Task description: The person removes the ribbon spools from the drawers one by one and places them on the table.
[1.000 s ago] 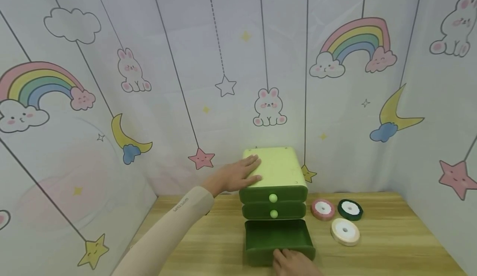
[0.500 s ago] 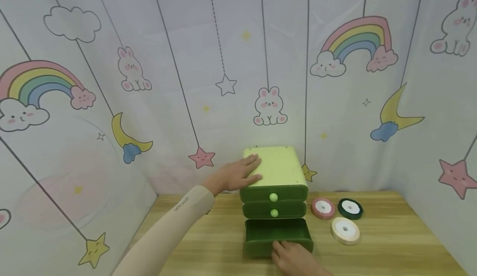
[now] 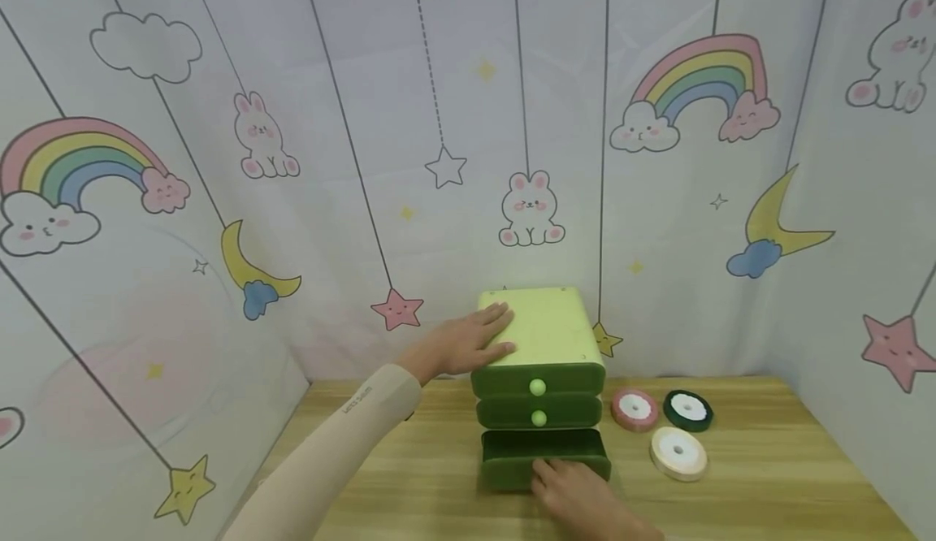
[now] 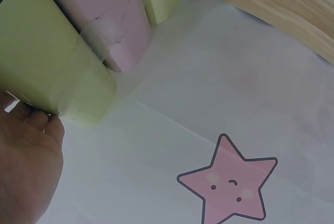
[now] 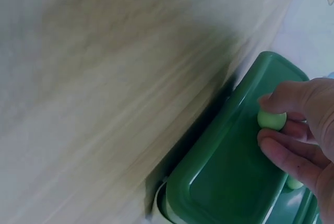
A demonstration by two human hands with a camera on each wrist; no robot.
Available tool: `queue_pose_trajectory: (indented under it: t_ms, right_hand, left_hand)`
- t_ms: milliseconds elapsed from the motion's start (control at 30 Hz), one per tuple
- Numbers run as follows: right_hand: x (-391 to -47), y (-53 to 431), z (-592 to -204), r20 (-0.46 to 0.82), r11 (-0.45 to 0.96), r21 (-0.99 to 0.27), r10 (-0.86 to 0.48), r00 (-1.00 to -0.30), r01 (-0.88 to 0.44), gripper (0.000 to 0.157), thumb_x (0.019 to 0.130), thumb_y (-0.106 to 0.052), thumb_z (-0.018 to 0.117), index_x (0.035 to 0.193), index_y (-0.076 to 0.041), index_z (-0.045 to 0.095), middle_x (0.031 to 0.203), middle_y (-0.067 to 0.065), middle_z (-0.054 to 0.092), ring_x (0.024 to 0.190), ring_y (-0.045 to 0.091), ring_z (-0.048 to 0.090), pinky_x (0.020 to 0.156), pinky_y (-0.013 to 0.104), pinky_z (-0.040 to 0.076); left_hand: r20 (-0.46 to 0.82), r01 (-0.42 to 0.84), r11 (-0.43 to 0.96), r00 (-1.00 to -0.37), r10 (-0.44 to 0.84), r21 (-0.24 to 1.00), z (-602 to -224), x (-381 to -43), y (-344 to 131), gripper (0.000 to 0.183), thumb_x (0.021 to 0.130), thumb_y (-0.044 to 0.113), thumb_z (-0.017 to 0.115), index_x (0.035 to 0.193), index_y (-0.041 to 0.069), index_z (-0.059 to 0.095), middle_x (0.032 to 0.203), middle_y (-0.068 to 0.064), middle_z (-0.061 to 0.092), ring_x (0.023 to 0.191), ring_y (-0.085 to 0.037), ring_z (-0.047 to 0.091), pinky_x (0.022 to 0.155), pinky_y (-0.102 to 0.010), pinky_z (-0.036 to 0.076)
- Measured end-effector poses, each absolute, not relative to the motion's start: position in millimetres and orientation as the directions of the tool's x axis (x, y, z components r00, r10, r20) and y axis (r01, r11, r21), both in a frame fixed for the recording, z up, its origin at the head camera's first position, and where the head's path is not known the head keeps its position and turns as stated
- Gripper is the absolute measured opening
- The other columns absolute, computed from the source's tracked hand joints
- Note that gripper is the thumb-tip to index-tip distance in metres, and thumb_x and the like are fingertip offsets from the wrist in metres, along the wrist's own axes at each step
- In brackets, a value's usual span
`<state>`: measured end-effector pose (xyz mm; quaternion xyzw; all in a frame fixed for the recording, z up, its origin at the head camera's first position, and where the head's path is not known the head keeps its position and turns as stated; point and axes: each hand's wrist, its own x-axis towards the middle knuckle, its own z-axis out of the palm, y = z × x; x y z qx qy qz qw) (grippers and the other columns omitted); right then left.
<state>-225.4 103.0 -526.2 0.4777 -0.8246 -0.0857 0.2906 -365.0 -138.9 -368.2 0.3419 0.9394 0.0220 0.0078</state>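
A small cabinet (image 3: 541, 326) with a pale yellow-green top and dark green drawer fronts stands at the back of the table. My left hand (image 3: 468, 344) rests on the left part of its top, fingers extended; the left wrist view shows that hand (image 4: 28, 151) against the cabinet's yellow side (image 4: 62, 72). The bottom drawer (image 3: 504, 473) is partly out, and its visible interior is dark green. At its front is my right hand (image 3: 574, 492). In the right wrist view, thumb and fingers pinch the drawer's round light-green knob (image 5: 271, 120).
To the right of the cabinet lie three ribbon spools: pink (image 3: 634, 409), dark green (image 3: 687, 409) and cream (image 3: 678, 453). The two upper drawers, with knobs (image 3: 537, 387), are closed. A printed cloth wall (image 3: 439, 240) stands right behind the wooden table (image 3: 409, 476).
The bottom drawer has slid inward toward the cabinet, so less of its interior shows. My right hand has moved forward with it, while the left hand has stayed on top.
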Motion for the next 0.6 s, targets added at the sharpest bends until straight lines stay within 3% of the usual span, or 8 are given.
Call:
queue_pose_trajectory:
  t_ms: [167, 400, 600]
  right_hand:
    - [-232.8, 103.6, -526.8, 0.379, 0.550, 0.415, -0.829, -0.412, -0.724, 0.014, 0.081, -0.015, 0.084, 0.088, -0.016, 0.073, 0.094, -0.004, 0.060, 0.074, 0.006, 0.058, 0.053, 0.020, 0.048]
    - [-248.3, 101.7, -533.0, 0.443, 0.571, 0.473, -0.812, -0.380, -0.671, 0.015, 0.078, -0.012, 0.087, 0.088, -0.017, 0.076, 0.102, -0.002, 0.070, 0.074, 0.008, 0.064, 0.052, 0.019, 0.050]
    - [-255.4, 100.7, -534.2, 0.433, 0.597, 0.433, -0.795, -0.425, -0.676, 0.012, 0.081, -0.009, 0.084, 0.089, -0.015, 0.077, 0.102, -0.001, 0.069, 0.075, 0.009, 0.063, 0.054, 0.021, 0.051]
  left_hand:
    - [0.002, 0.642, 0.765, -0.766, 0.642, 0.050, -368.2, -364.4, -138.7, 0.083, 0.105, 0.075, 0.021, 0.171, 0.026, 0.011, 0.180, 0.004, 0.006, 0.167, -0.016, 0.009, 0.133, -0.044, 0.027]
    - [0.005, 0.641, 0.765, -0.767, 0.642, 0.066, -367.8, -365.7, -138.5, 0.084, 0.105, 0.075, 0.022, 0.171, 0.025, 0.011, 0.180, 0.003, 0.006, 0.167, -0.017, 0.009, 0.133, -0.046, 0.027]
    - [0.003, 0.636, 0.769, -0.771, 0.637, 0.070, -368.9, -366.5, -138.2, 0.083, 0.105, 0.075, 0.023, 0.171, 0.026, 0.012, 0.180, 0.004, 0.007, 0.167, -0.017, 0.010, 0.133, -0.046, 0.027]
